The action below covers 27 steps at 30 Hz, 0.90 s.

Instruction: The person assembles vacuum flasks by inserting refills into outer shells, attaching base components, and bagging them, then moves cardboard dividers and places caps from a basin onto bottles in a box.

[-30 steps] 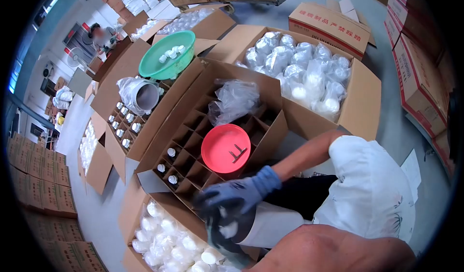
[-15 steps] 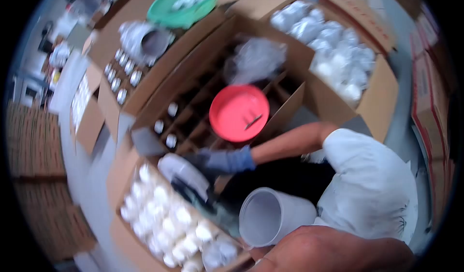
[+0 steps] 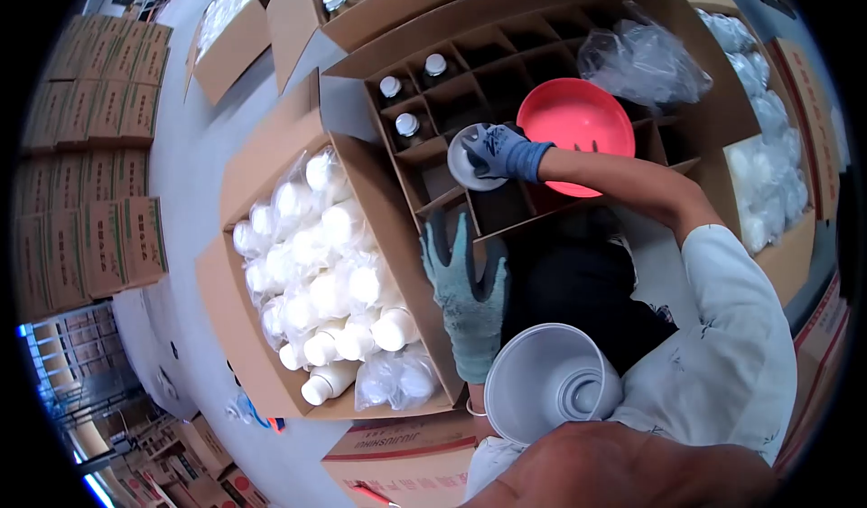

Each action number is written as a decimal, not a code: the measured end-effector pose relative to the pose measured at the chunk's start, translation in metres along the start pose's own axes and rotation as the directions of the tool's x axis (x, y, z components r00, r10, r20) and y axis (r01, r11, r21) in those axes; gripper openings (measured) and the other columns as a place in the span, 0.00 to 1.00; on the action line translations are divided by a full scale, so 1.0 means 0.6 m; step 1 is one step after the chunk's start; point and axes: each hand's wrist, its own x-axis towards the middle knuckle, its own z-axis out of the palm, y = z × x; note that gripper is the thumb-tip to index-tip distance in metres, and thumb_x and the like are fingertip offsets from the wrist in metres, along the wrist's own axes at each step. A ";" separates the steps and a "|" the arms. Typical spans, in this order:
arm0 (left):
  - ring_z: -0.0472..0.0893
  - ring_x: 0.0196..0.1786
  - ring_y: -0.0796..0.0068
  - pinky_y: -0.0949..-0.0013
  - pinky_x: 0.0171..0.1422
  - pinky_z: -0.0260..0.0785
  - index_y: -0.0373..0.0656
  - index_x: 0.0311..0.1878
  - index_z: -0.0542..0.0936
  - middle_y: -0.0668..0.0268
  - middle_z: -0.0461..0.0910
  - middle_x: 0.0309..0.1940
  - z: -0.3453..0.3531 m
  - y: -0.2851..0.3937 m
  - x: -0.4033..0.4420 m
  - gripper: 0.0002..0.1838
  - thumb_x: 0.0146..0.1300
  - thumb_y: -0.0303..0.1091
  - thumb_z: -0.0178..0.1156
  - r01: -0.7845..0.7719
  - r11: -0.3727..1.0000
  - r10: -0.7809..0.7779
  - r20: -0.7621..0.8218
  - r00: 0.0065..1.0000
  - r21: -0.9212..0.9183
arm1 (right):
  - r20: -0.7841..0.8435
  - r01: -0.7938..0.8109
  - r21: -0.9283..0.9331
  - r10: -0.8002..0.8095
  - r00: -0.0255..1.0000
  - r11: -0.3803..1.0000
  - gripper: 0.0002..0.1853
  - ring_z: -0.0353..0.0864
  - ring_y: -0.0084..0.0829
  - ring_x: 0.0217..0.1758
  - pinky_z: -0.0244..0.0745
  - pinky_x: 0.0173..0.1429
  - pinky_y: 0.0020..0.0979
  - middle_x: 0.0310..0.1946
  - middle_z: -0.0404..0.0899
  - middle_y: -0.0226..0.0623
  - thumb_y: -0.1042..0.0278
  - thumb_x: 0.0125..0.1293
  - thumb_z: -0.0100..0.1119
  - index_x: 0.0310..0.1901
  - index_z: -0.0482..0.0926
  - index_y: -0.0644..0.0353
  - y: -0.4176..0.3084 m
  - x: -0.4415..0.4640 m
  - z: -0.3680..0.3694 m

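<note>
Bright light glares off the white bottles (image 3: 327, 293), fisheye edges bend into black, far background perhaps soft

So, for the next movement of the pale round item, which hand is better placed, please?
Probably the right hand: it seems to hold the pale round item, over the divided carton. The left hand is spread open, apart from the item.

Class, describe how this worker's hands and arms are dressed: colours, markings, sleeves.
The left hand wears a grey-green glove, with a pale band at the wrist. The right hand wears a blue-grey glove with dark markings and a bluer cuff. The right sleeve is white with small dark motifs and leaves the forearm bare.
</note>
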 end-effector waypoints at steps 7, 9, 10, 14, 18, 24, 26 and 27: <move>0.68 0.63 0.46 0.51 0.64 0.63 0.46 0.63 0.72 0.49 0.70 0.61 0.020 -0.027 -0.006 0.30 0.55 0.35 0.67 0.218 0.962 -0.199 0.125 0.972 -0.165 | -0.067 0.133 -0.115 -0.141 0.988 0.984 0.23 0.79 0.48 0.49 0.74 0.51 0.43 0.46 0.77 0.53 0.54 0.58 0.59 0.52 0.76 0.60 -0.004 0.192 -0.008; 0.68 0.63 0.46 0.51 0.65 0.62 0.45 0.63 0.72 0.50 0.69 0.61 0.020 -0.024 0.001 0.29 0.56 0.35 0.67 0.228 0.956 -0.204 0.137 0.969 -0.186 | 0.222 0.059 0.044 -0.067 0.973 0.997 0.25 0.73 0.52 0.56 0.67 0.61 0.47 0.56 0.71 0.57 0.60 0.60 0.56 0.60 0.71 0.55 -0.005 0.281 0.016; 0.68 0.63 0.46 0.51 0.66 0.61 0.44 0.63 0.72 0.50 0.69 0.61 0.020 -0.023 0.003 0.29 0.57 0.34 0.66 0.231 0.953 -0.205 0.148 0.968 -0.196 | -0.059 0.097 0.013 -0.096 0.994 0.995 0.29 0.69 0.54 0.61 0.63 0.65 0.49 0.59 0.67 0.57 0.65 0.61 0.55 0.65 0.65 0.52 0.004 0.290 0.085; 0.67 0.64 0.46 0.52 0.67 0.61 0.41 0.63 0.70 0.51 0.69 0.62 0.018 -0.025 0.005 0.29 0.57 0.31 0.65 0.220 0.940 -0.193 0.124 0.973 -0.261 | 0.021 0.123 -0.009 -0.123 0.992 0.992 0.30 0.72 0.52 0.58 0.67 0.62 0.45 0.56 0.69 0.57 0.65 0.58 0.56 0.64 0.67 0.52 0.002 0.306 0.128; 0.69 0.65 0.54 0.60 0.68 0.62 0.39 0.65 0.67 0.51 0.69 0.63 0.018 -0.024 0.014 0.28 0.62 0.30 0.61 0.205 0.858 -0.240 -0.015 0.971 -0.472 | -0.180 0.215 0.005 -0.211 0.961 0.977 0.29 0.71 0.51 0.57 0.67 0.57 0.46 0.56 0.68 0.56 0.61 0.55 0.60 0.60 0.71 0.56 -0.025 0.226 -0.016; 0.68 0.64 0.51 0.53 0.72 0.57 0.43 0.68 0.62 0.52 0.65 0.65 0.035 -0.056 -0.002 0.33 0.61 0.38 0.61 0.153 0.060 -0.554 0.095 0.827 -0.986 | -0.473 0.497 -0.174 -0.515 0.715 0.850 0.36 0.71 0.43 0.46 0.67 0.50 0.42 0.44 0.71 0.42 0.52 0.51 0.66 0.62 0.69 0.53 -0.088 -0.080 -0.344; 0.66 0.65 0.51 0.51 0.72 0.54 0.41 0.68 0.61 0.51 0.63 0.65 0.029 -0.037 -0.001 0.40 0.56 0.44 0.66 0.047 0.859 -0.175 -0.205 0.963 -0.510 | -0.441 0.581 -0.173 -0.591 0.676 0.795 0.34 0.72 0.42 0.47 0.69 0.48 0.42 0.46 0.71 0.42 0.51 0.52 0.66 0.61 0.71 0.53 -0.104 -0.164 -0.360; 0.65 0.65 0.50 0.50 0.73 0.52 0.39 0.68 0.60 0.51 0.62 0.66 0.032 -0.028 -0.004 0.43 0.54 0.47 0.69 -0.096 0.993 0.082 -0.194 0.978 -0.064 | -0.438 0.600 -0.240 -0.636 0.635 0.763 0.33 0.72 0.42 0.48 0.69 0.49 0.43 0.48 0.71 0.42 0.52 0.52 0.66 0.61 0.72 0.52 -0.117 -0.201 -0.363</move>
